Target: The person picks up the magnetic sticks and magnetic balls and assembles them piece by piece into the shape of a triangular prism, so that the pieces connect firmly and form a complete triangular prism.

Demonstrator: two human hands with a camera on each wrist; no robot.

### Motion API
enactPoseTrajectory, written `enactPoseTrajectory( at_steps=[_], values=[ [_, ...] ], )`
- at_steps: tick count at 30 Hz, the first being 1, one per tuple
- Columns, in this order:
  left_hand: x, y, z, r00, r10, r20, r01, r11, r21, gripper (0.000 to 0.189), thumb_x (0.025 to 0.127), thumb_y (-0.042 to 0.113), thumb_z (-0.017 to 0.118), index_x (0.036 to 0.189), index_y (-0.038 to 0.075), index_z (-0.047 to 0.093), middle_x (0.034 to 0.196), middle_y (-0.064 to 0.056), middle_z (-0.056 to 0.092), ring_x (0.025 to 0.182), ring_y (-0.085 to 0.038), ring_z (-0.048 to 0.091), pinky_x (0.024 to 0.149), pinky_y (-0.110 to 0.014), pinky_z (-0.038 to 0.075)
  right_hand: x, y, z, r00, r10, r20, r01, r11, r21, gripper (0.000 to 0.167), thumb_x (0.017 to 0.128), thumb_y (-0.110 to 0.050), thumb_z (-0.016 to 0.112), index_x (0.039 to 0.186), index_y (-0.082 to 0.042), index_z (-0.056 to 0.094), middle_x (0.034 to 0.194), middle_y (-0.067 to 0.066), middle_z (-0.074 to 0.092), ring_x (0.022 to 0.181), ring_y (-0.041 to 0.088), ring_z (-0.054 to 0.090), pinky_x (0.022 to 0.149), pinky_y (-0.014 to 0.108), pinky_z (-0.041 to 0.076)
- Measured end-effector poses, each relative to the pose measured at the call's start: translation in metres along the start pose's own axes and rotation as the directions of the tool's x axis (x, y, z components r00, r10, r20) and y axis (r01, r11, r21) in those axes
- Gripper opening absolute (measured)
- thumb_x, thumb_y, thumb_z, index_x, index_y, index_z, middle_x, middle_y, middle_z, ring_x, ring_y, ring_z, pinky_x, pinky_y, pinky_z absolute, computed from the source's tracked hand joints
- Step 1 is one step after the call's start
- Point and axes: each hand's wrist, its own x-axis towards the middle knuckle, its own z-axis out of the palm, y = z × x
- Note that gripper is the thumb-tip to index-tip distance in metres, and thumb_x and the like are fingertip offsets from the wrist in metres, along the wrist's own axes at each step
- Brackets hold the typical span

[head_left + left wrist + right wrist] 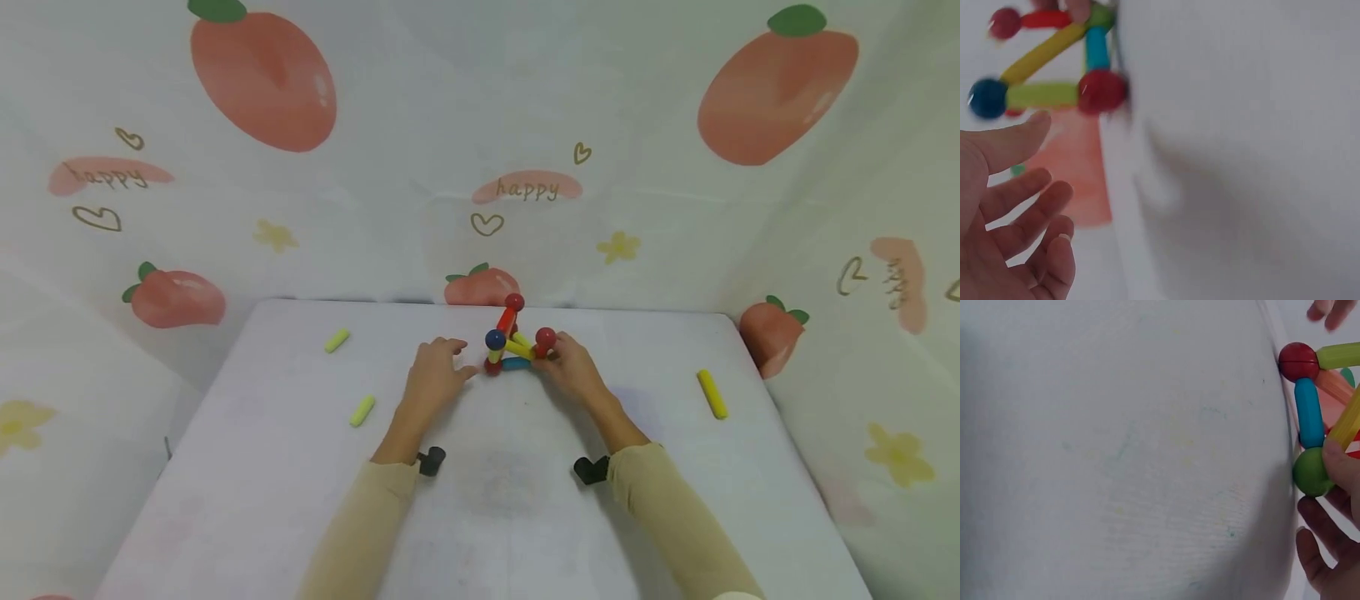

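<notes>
A toy frame of coloured rods and balls stands at the far middle of the table, with a dark blue ball on top at its left. In the right wrist view a light blue rod joins a red ball to a green ball. My right hand pinches the frame at that green ball, beside the yellow rod. Left of the frame, my left hand holds nothing, its fingers relaxed. Its thumb is close to the lime rod in the left wrist view.
Two loose lime rods, one farther back and one nearer, lie on the left of the white table. A yellow rod lies at the right. A printed curtain hangs right behind the table's back edge.
</notes>
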Motion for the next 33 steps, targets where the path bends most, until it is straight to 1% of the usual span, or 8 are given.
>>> enactPoseTrajectory(
  at_steps=[4, 7, 11, 15, 22, 25, 29, 33],
  values=[
    [-0.021, -0.036, -0.033, 0.996, 0.000, -0.084, -0.002, 1.000, -0.017, 0.046, 0.093, 0.031, 0.076, 0.132, 0.010, 0.066, 0.124, -0.013, 0.066, 0.116, -0.033, 0.053, 0.100, -0.046, 0.050, 0.001, -0.001, 0.001, 1.000, 0.008, -0.001, -0.008, 1.000, 0.017, 0.029, 0.092, -0.019, 0.077, 0.116, -0.005, 0.070, 0.116, 0.010, 0.066, 0.110, 0.028, 0.062, 0.102, 0.046, 0.055],
    [-0.036, -0.067, -0.050, 0.992, -0.044, -0.117, 0.042, 0.999, -0.020, 0.045, 0.093, 0.030, 0.075, 0.130, 0.008, 0.065, 0.123, -0.016, 0.064, 0.117, -0.036, 0.052, 0.100, -0.049, 0.049, 0.000, -0.001, 0.001, 1.000, 0.008, 0.001, -0.008, 0.999, 0.042, 0.029, 0.092, -0.019, 0.076, 0.116, -0.005, 0.070, 0.118, 0.010, 0.066, 0.112, 0.028, 0.062, 0.103, 0.046, 0.054],
    [-0.052, -0.101, -0.061, 0.987, -0.143, -0.075, 0.141, 0.990, -0.021, 0.047, 0.093, 0.032, 0.074, 0.130, 0.005, 0.063, 0.125, -0.019, 0.062, 0.118, -0.038, 0.050, 0.097, -0.052, 0.047, -0.001, 0.001, 0.001, 1.000, 0.017, 0.001, -0.017, 0.999, 0.052, 0.030, 0.093, -0.021, 0.076, 0.118, -0.005, 0.069, 0.119, 0.010, 0.065, 0.113, 0.028, 0.062, 0.102, 0.046, 0.055],
    [-0.061, -0.119, -0.063, 0.976, -0.216, -0.018, 0.216, 0.976, -0.023, 0.049, 0.091, 0.034, 0.075, 0.127, 0.003, 0.063, 0.124, -0.020, 0.063, 0.117, -0.040, 0.051, 0.095, -0.052, 0.048, -0.002, 0.002, 0.001, 1.000, 0.010, -0.005, -0.010, 0.998, 0.069, 0.030, 0.093, -0.020, 0.076, 0.118, -0.006, 0.069, 0.118, 0.010, 0.065, 0.113, 0.029, 0.063, 0.101, 0.047, 0.055],
    [-0.062, -0.129, -0.068, 0.959, -0.274, 0.077, 0.273, 0.962, 0.030, 0.038, 0.091, 0.031, 0.072, 0.116, 0.002, 0.066, 0.112, -0.017, 0.068, 0.104, -0.034, 0.059, 0.089, -0.050, 0.049, -0.002, 0.003, 0.001, 1.000, -0.002, -0.012, 0.003, 0.997, 0.081, 0.029, 0.093, -0.020, 0.076, 0.118, -0.006, 0.070, 0.117, 0.011, 0.065, 0.113, 0.029, 0.064, 0.102, 0.047, 0.055],
    [-0.060, -0.130, -0.067, 0.953, -0.280, 0.116, 0.273, 0.959, 0.073, 0.036, 0.093, 0.031, 0.069, 0.114, 0.002, 0.067, 0.111, -0.016, 0.070, 0.102, -0.032, 0.063, 0.089, -0.050, 0.050, -0.002, 0.003, 0.001, 1.000, 0.008, -0.007, -0.008, 0.997, 0.079, 0.030, 0.093, -0.021, 0.076, 0.118, -0.007, 0.069, 0.117, 0.010, 0.065, 0.113, 0.029, 0.064, 0.102, 0.046, 0.055],
    [-0.053, -0.122, -0.065, 0.972, -0.209, 0.110, 0.205, 0.978, 0.047, 0.037, 0.097, 0.035, 0.064, 0.117, 0.004, 0.067, 0.113, -0.015, 0.071, 0.103, -0.030, 0.064, 0.090, -0.049, 0.051, -0.003, 0.003, 0.001, 1.000, 0.003, -0.010, -0.003, 0.996, 0.089, 0.029, 0.093, -0.020, 0.075, 0.118, -0.006, 0.069, 0.117, 0.010, 0.065, 0.112, 0.029, 0.063, 0.101, 0.047, 0.055],
    [-0.041, -0.094, -0.065, 0.988, -0.104, 0.111, 0.114, 0.990, -0.081, 0.040, 0.102, 0.040, 0.058, 0.125, 0.009, 0.063, 0.117, -0.011, 0.070, 0.105, -0.026, 0.064, 0.090, -0.045, 0.052, -0.004, 0.003, 0.001, 1.000, 0.003, -0.018, -0.001, 0.995, 0.103, 0.028, 0.093, -0.019, 0.076, 0.117, -0.006, 0.070, 0.117, 0.010, 0.066, 0.109, 0.029, 0.063, 0.099, 0.046, 0.056]
  ],
)
